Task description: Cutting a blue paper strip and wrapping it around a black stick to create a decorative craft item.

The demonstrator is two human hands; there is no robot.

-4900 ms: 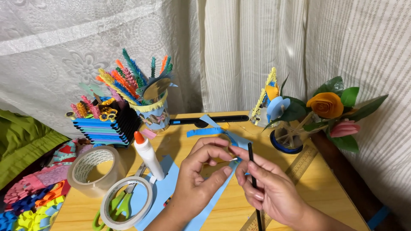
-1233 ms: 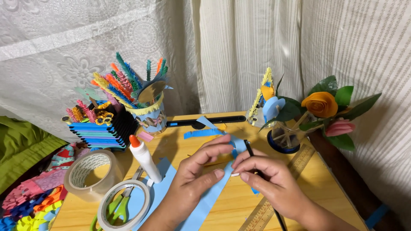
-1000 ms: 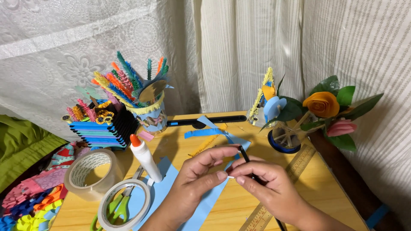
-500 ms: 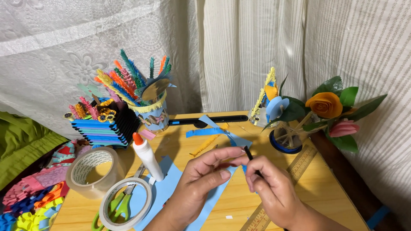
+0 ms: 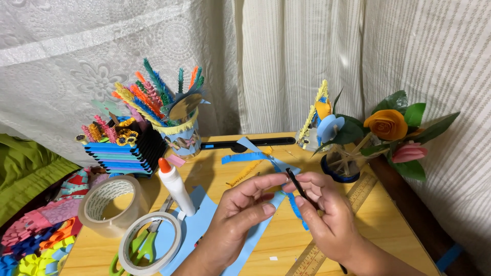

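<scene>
Over a cluttered craft worktop [image 5: 358, 230], I watch from the head camera as both hands meet just above the wood. My left hand [image 5: 240, 214] pinches a long blue paper strip [image 5: 261, 230] between thumb and forefinger, close to its upper end; the strip runs down toward the near-left edge, its upper end lifted off the wood. My right hand [image 5: 327, 214] is clenched around a thin black stick [image 5: 299, 186], fingertips near its tip, with the strip's fringed end caught right against it; whether the paper is already wound on I cannot tell.

The strip looks light, limp and easily creased, and its cut fringe would likely tear under a hard pull. I judge the best hold is close to the stick, with flat finger pads and mild tension. The stick appears stiff and smooth, so the paper could slip along it unless pressed.

To the left stand a white glue bottle [image 5: 175, 185] with an orange cap, two rolls of tape [image 5: 110, 204], and green-handled scissors [image 5: 138, 250] lying partly under the nearer roll. A cup of coloured paper fringes [image 5: 176, 128] sits behind. On the right, paper flowers [image 5: 388, 128] fill a small jar, and a wooden ruler [image 5: 332, 225] lies slantwise partly under my right hand.
</scene>
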